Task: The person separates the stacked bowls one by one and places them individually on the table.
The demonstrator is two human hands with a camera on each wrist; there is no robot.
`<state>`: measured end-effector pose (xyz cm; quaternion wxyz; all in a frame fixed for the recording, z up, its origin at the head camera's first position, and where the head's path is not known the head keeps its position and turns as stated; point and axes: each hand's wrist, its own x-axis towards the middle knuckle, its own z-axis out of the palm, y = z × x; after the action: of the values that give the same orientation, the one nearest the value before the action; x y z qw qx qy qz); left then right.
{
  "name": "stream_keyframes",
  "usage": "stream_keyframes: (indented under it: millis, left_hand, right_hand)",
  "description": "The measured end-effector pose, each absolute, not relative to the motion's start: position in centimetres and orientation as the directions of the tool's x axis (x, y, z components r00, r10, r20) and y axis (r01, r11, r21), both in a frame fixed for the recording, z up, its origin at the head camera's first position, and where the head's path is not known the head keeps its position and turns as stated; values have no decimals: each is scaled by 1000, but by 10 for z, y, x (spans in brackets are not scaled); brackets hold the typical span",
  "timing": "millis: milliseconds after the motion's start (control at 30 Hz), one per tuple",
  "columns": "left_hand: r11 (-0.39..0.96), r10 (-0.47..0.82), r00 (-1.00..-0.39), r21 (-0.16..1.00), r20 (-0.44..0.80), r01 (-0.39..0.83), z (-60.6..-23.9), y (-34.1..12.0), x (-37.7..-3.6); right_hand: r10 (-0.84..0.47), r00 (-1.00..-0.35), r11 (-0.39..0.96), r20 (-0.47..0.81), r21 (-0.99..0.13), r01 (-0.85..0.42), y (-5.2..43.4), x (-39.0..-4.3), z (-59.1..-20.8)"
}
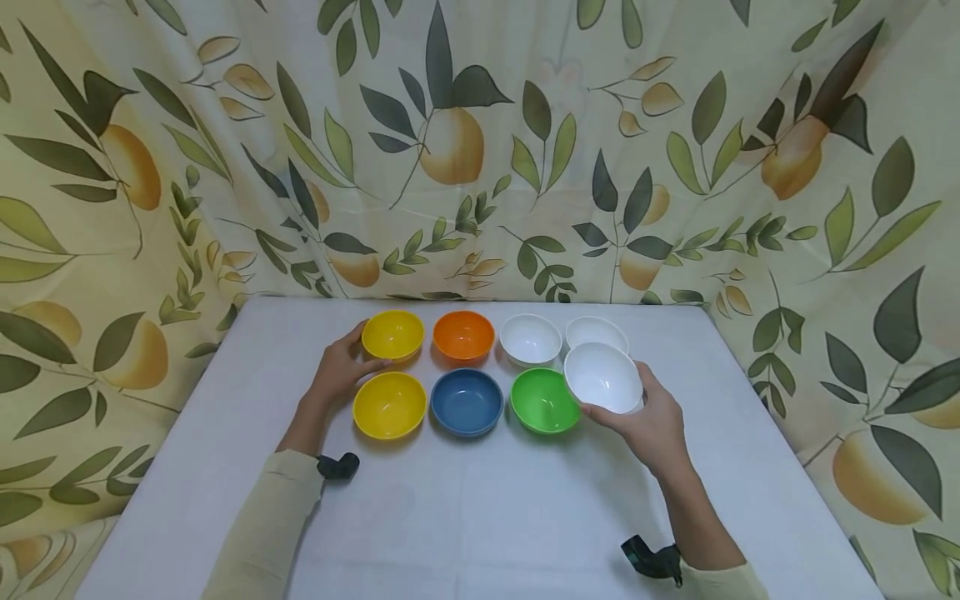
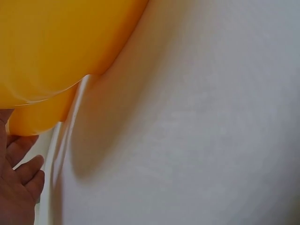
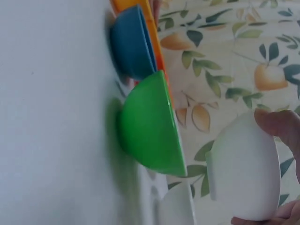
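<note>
My right hand pinches a white bowl by its right side, thumb near and fingers behind. The right wrist view shows this white bowl raised off the table, beside the green bowl. At the left end of the back row, my left hand holds the far yellow bowl between thumb and fingers, the bowl standing on the table. A second yellow bowl stands just in front of it, filling much of the left wrist view.
The back row continues with an orange bowl and two white bowls, one partly behind the raised bowl. In front stand a blue bowl and the green one. A white cloth covers the table; a patterned curtain hangs behind.
</note>
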<state>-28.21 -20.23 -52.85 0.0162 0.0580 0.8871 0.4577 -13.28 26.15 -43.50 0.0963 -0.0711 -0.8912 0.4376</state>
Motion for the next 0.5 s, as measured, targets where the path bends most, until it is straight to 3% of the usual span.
stream_keyframes:
  millis: [500]
  left_hand:
    - [563,109,-994,823,13,72,-531,-204,-283]
  right_hand:
    - [347,-934,611,83,-775,158,284,-127,-468]
